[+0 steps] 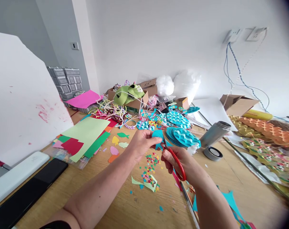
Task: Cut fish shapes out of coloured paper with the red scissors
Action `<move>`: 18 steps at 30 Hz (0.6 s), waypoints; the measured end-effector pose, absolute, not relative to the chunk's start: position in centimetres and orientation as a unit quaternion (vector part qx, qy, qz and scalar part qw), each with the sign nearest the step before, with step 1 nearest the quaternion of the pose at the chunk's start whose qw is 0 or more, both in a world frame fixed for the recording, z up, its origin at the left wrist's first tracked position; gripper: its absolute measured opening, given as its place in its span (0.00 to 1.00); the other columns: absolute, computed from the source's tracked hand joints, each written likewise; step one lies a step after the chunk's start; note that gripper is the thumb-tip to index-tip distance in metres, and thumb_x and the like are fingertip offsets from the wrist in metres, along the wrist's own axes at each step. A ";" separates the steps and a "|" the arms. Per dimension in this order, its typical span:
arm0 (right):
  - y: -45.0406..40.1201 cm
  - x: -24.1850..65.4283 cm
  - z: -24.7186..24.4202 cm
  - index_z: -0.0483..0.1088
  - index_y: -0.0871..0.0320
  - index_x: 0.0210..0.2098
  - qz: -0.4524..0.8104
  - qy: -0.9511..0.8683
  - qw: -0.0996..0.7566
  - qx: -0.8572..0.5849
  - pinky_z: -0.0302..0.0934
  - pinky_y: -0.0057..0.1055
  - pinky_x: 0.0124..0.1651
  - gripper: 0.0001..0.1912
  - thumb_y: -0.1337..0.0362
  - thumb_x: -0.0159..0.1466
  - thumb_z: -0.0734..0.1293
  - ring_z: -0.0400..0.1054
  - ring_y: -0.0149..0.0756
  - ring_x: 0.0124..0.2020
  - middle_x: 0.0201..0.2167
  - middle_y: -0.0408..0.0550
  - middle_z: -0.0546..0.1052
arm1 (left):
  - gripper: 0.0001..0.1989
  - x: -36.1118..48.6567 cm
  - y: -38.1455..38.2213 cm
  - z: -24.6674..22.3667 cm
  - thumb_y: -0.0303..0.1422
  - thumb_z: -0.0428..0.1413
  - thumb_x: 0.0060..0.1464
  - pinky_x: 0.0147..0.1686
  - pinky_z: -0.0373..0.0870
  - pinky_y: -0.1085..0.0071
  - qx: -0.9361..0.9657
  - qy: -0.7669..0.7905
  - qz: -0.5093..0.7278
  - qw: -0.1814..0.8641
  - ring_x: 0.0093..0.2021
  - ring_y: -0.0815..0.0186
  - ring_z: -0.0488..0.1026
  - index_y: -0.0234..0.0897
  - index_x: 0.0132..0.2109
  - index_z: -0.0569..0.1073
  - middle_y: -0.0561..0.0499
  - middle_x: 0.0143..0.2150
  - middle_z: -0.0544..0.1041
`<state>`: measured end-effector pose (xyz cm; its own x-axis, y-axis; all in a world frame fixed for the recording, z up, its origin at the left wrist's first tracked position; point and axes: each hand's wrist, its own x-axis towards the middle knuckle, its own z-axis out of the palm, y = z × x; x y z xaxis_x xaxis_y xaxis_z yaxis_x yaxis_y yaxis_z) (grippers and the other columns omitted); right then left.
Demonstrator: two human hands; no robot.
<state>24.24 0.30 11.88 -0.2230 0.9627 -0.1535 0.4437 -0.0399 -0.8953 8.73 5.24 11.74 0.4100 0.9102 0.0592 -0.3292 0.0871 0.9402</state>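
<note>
A piece of blue paper (pixel 158 135) is pinched in my left hand (pixel 143 143), in the middle of the view. My right hand (pixel 176 159) grips red-handled scissors (pixel 179 165), whose blades meet the paper beside my left fingertips. Just beyond my right hand lies a pile of wavy blue paper discs (pixel 182 137). Left of my left hand are paper fish shapes in green (pixel 123 135), yellow, pink and orange. Small coloured paper dots (pixel 152 159) and pale green scraps (pixel 150 183) lie on the wooden table (pixel 116 197) between my forearms.
Coloured sheets (pixel 87 132) are stacked at the left, near a black phone (pixel 30 190). A steel flask (pixel 214 133) and its lid (pixel 213 153) stand at the right. Behind are a craft-filled box (pixel 135 103) and white stuffing (pixel 165 85). Orange egg-tray strips (pixel 266 127) lie far right.
</note>
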 end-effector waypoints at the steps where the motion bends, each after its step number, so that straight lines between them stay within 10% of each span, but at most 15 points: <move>1: 0.3 24.3 11.9 0.61 0.57 0.23 0.458 -0.634 0.283 -0.556 0.54 0.25 0.18 0.23 0.43 0.57 0.65 0.64 0.30 0.15 0.15 0.40 0.68 | 0.10 8.7 5.2 11.7 0.34 0.63 0.39 0.30 0.68 0.72 0.498 0.293 0.458 0.676 0.26 0.69 0.71 0.30 0.27 0.74 0.48 0.26 0.76; 18: 0.1 24.5 11.7 0.62 0.58 0.23 0.467 -0.632 0.294 -0.544 0.48 0.23 0.17 0.25 0.41 0.56 0.65 0.59 0.27 0.14 0.13 0.38 0.65 | 0.08 8.6 5.3 11.8 0.34 0.62 0.39 0.28 0.65 0.74 0.505 0.295 0.453 0.673 0.24 0.71 0.69 0.31 0.25 0.75 0.49 0.24 0.76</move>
<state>24.52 0.09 11.68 -0.2339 0.9627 -0.1363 0.4129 -0.0285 -0.9104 8.59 5.34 11.84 0.4155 0.9076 0.0608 -0.3116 0.0792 0.9469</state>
